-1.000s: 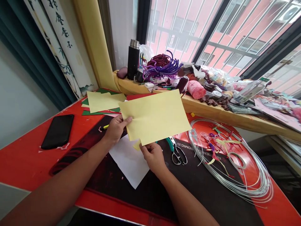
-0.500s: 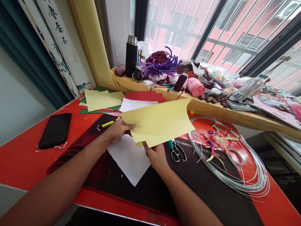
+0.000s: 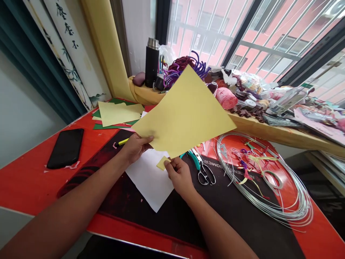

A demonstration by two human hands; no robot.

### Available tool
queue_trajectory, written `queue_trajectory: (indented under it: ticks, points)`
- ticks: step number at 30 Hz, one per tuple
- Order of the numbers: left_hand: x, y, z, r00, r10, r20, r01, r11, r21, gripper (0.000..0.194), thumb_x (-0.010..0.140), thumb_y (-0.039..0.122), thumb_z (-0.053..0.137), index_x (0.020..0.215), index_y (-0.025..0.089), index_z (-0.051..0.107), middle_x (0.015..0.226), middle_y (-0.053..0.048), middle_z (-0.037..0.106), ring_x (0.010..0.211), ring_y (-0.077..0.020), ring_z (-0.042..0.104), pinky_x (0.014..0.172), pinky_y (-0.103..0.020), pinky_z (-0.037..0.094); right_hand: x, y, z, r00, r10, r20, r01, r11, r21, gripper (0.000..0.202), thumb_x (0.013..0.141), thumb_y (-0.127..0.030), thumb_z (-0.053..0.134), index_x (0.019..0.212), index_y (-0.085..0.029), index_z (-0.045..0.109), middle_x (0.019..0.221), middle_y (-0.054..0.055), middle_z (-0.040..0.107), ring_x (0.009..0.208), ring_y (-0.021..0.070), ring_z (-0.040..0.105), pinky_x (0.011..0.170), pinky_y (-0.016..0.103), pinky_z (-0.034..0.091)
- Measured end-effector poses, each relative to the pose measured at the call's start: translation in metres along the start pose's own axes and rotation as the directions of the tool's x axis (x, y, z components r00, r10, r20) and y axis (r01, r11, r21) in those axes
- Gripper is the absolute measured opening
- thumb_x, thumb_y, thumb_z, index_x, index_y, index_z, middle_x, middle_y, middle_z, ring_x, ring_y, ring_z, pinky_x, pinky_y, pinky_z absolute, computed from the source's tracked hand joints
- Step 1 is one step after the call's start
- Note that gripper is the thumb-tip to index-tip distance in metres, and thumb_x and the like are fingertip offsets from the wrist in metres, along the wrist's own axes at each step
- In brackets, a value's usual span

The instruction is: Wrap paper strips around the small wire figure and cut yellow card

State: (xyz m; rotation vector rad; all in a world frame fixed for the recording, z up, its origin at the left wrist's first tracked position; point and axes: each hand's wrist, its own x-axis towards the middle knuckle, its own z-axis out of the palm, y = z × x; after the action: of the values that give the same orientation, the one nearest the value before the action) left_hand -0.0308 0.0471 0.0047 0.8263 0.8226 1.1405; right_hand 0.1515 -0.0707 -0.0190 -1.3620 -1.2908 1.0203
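My left hand [image 3: 138,147] pinches a large yellow sheet of paper [image 3: 185,115] by its left corner, thumb on top. The sheet is raised above the table, one corner pointing up toward the window sill. Between the thumb and fingers of my right hand [image 3: 181,175] is a small yellow paper piece [image 3: 161,163], just below the sheet's lower edge. Under both hands lies a white sheet of paper [image 3: 151,183] on a black desk mat [image 3: 237,216]. Scissors [image 3: 207,175] and teal-handled pliers [image 3: 194,160] rest right of my right hand, partly covered by the yellow sheet.
A coil of silver wire [image 3: 291,212] with coloured scraps inside lies at the right. A black phone [image 3: 66,148] is at the left, near stacked coloured paper [image 3: 115,114]. A thermos [image 3: 152,63] and craft supplies crowd the sill. A yellow-bodied tool [image 3: 123,142] lies behind my left hand.
The large yellow sheet has turned and tipped up, its far corner now higher. My right hand is now apart from its lower edge, and the small yellow piece shows more fully in my fingers.
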Motion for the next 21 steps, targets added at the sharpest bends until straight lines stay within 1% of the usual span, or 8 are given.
queue_trajectory:
  ticks: [3,6,9,11,13,17,19,21]
  points:
    - [0.001,-0.001,0.000,1.000,0.006,-0.028,-0.007,1.000,-0.028,0.052,0.072,0.012,0.090,0.122,0.015,0.076,0.108,-0.012,0.083,0.095,-0.0293,0.081,0.077,-0.038,0.070,0.000,0.000,0.000,0.999,-0.001,0.040,0.001,1.000,0.010,0.030,0.094,-0.052,0.062,0.084,-0.024,0.062,0.057,-0.008,0.040,0.051,0.0137,0.038,0.051,0.027,0.030]
    - [0.002,0.004,0.002,0.997,0.042,-0.058,-0.047,0.995,-0.086,0.048,0.075,0.006,0.085,0.121,0.015,0.076,0.108,-0.011,0.084,0.096,-0.0275,0.081,0.080,-0.036,0.070,0.000,0.000,0.000,0.999,-0.007,0.045,0.006,1.000,0.010,0.030,0.094,-0.051,0.062,0.083,-0.024,0.062,0.058,-0.008,0.040,0.051,0.0137,0.039,0.051,0.027,0.030]
    - [0.002,0.018,0.002,0.990,0.104,-0.095,-0.120,0.976,-0.182,0.039,0.080,0.001,0.076,0.116,0.015,0.078,0.110,-0.010,0.084,0.101,-0.0254,0.081,0.085,-0.033,0.069,0.000,0.001,-0.001,0.999,-0.011,0.050,0.012,1.000,-0.003,0.031,0.095,-0.052,0.062,0.083,-0.023,0.062,0.058,-0.007,0.041,0.052,0.0137,0.038,0.050,0.027,0.029]
    - [0.004,0.031,-0.002,0.980,0.133,-0.149,-0.165,0.958,-0.233,0.037,0.082,-0.002,0.072,0.114,0.016,0.078,0.108,-0.009,0.084,0.101,-0.0242,0.081,0.084,-0.031,0.069,-0.001,0.000,-0.001,0.999,-0.013,0.048,0.014,1.000,-0.012,0.031,0.096,-0.052,0.062,0.083,-0.023,0.062,0.057,-0.007,0.041,0.051,0.0137,0.037,0.050,0.027,0.029]
    - [0.006,0.043,-0.010,0.957,0.159,-0.242,-0.220,0.942,-0.253,0.039,0.082,-0.004,0.070,0.113,0.017,0.078,0.104,-0.007,0.084,0.095,-0.0222,0.081,0.076,-0.027,0.069,-0.001,0.000,0.000,0.998,-0.011,0.057,0.012,1.000,-0.018,0.032,0.097,-0.052,0.062,0.083,-0.023,0.061,0.057,-0.007,0.041,0.052,0.0137,0.037,0.050,0.027,0.029]
    - [0.014,0.056,-0.031,0.877,0.201,-0.436,-0.332,0.911,-0.247,0.040,0.084,-0.007,0.067,0.112,0.018,0.078,0.098,-0.006,0.084,0.077,-0.0168,0.079,0.062,-0.021,0.065,-0.002,-0.002,0.000,0.998,-0.011,0.065,0.012,1.000,-0.016,0.034,0.096,-0.053,0.062,0.082,-0.023,0.061,0.058,-0.007,0.041,0.052,0.0139,0.037,0.050,0.027,0.028]
    - [0.018,0.056,-0.038,0.839,0.205,-0.504,-0.362,0.902,-0.236,0.036,0.085,-0.008,0.065,0.109,0.016,0.077,0.093,-0.005,0.083,0.071,-0.0155,0.078,0.060,-0.020,0.065,-0.002,-0.002,0.000,0.998,-0.014,0.058,0.016,1.000,-0.020,0.034,0.096,-0.054,0.062,0.082,-0.023,0.061,0.058,-0.007,0.041,0.052,0.0140,0.037,0.050,0.027,0.028]
    - [0.022,0.054,-0.042,0.813,0.216,-0.541,-0.391,0.891,-0.231,0.034,0.087,-0.009,0.063,0.107,0.016,0.077,0.090,-0.005,0.081,0.072,-0.0156,0.078,0.063,-0.022,0.067,-0.002,-0.002,0.001,0.998,-0.015,0.058,0.016,1.000,-0.025,0.034,0.096,-0.054,0.062,0.083,-0.023,0.062,0.058,-0.006,0.042,0.052,0.0142,0.038,0.050,0.027,0.029]
